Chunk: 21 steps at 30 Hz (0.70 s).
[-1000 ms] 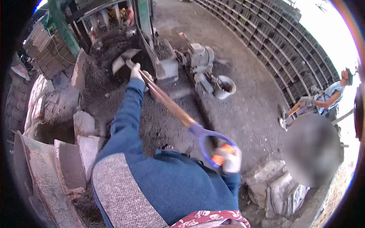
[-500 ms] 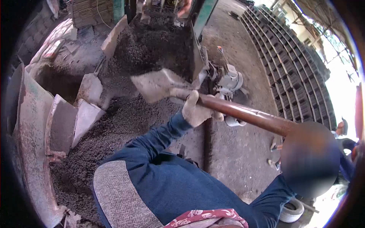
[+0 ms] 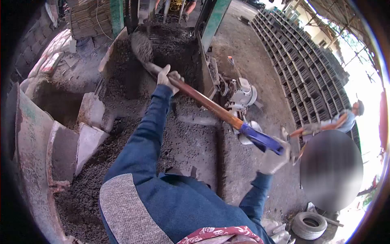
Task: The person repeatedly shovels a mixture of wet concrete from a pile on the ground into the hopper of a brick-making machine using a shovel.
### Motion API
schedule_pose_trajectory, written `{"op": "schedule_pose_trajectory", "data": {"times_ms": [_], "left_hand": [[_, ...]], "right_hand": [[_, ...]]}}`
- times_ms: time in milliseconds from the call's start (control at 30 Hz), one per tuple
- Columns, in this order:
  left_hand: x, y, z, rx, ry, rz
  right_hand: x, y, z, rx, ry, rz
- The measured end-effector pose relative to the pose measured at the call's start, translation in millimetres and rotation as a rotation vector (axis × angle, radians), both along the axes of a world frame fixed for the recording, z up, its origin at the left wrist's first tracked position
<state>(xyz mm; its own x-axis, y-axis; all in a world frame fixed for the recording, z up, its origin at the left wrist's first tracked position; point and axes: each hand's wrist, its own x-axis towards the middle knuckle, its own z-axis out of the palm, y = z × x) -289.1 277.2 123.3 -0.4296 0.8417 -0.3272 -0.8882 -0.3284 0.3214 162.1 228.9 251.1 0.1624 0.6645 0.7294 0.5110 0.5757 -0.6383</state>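
Note:
A shovel [image 3: 208, 103] with a wooden shaft and a blue handle end stretches across the view. Low on the shaft, near the blade, my gloved left hand [image 3: 168, 80] is wrapped round it. My gloved right hand [image 3: 274, 160] closes on the blue end, nearer my body. Out at the far left, the blade, carrying dark granular mix [image 3: 141, 47], is over a metal-sided bin [image 3: 206, 73]. More dark, crumbly mix lies inside that bin and on the floor below my left arm.
A white motor [image 3: 243, 91] stands right of the bin. Rusty metal plates [image 3: 34, 142] and a pit [image 3: 59, 101] are at left. Stacked blocks [image 3: 300, 69] line the right side, near another person [image 3: 345, 121]. A tyre [image 3: 309, 225] lies lower right. Someone's hand [image 3: 185, 17] shows behind the bin.
The shovel blade has swung forward and left, deeper over the bin. My left hand reached forward with it, and my right hand came inward into plain view. The person at right shows more.

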Motion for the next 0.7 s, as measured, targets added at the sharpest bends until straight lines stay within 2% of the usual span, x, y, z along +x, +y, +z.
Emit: {"op": "schedule_pose_trajectory", "data": {"times_ms": [67, 100, 133, 233, 300, 333, 367, 433, 500, 533, 567, 633, 700], "left_hand": [[14, 14, 3, -0.066, -0.058, 0.079], [27, 17, -4, -0.113, 0.026, 0.071], [50, 3, -11, 0.059, 0.066, -0.037], [120, -66, -15, 0.483, 0.166, -0.258], [152, -107, -40, 0.677, 0.297, -0.356], [162, -126, -56, 0.680, 0.373, -0.363], [178, -149, -71, 0.527, 0.311, -0.310], [212, -187, -94, 0.113, 0.089, -0.133], [238, -222, -142, -0.073, 0.026, 0.028], [251, -229, -145, -0.153, 0.004, 0.112], [269, -238, -147, -0.266, 0.007, 0.301], [286, -272, -183, -0.441, -0.013, 0.430], [305, -305, -178, -0.669, -0.060, 0.586]], "right_hand": [[40, 32, -107, -0.340, 0.124, -0.007], [41, 24, -118, -0.605, 0.362, 0.068], [86, 45, -171, -0.663, 0.316, 0.221], [155, 26, -201, -1.298, 0.380, 0.164], [197, 20, -224, -1.356, 0.270, 0.160], [212, 19, -229, -1.347, 0.223, 0.178], [225, 21, -237, -1.275, 0.255, 0.157], [251, 42, -268, -1.089, 0.041, 0.137], [250, 54, -274, -1.086, -0.066, 0.183], [249, 62, -284, -1.057, -0.132, 0.231], [249, 68, -291, -1.060, -0.171, 0.303], [244, 71, -285, -1.064, -0.268, 0.457], [233, 71, -250, -0.998, -0.455, 0.704]]}}
